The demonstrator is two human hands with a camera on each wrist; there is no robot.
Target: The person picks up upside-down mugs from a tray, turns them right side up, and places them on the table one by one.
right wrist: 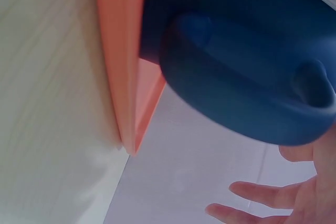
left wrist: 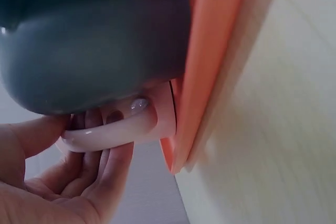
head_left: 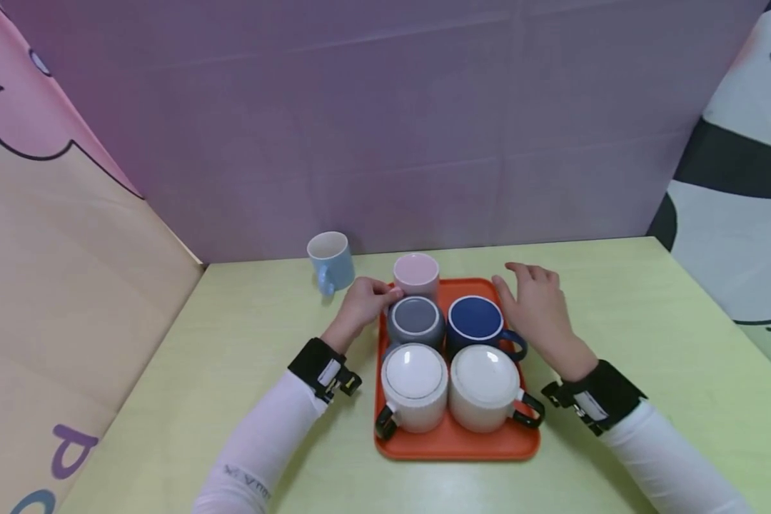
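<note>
An orange tray (head_left: pixel 456 442) on the green table holds several mugs. A pink mug (head_left: pixel 416 275) stands at its back left, a grey mug (head_left: pixel 415 320) and a navy mug (head_left: pixel 477 320) in the middle, and two white mugs (head_left: pixel 415 385) at the front. My left hand (head_left: pixel 363 303) grips the pink mug's handle (left wrist: pixel 113 132) with fingers hooked through it, beside the grey mug (left wrist: pixel 89 45). My right hand (head_left: pixel 536 303) hovers with spread fingers (right wrist: pixel 257 195) just right of the navy mug (right wrist: pixel 241 61), holding nothing.
A light blue mug (head_left: pixel 331 261) stands on the table (head_left: pixel 617 314) behind the tray's left corner. A purple backdrop closes the far edge. Printed cloth panels hang at both sides.
</note>
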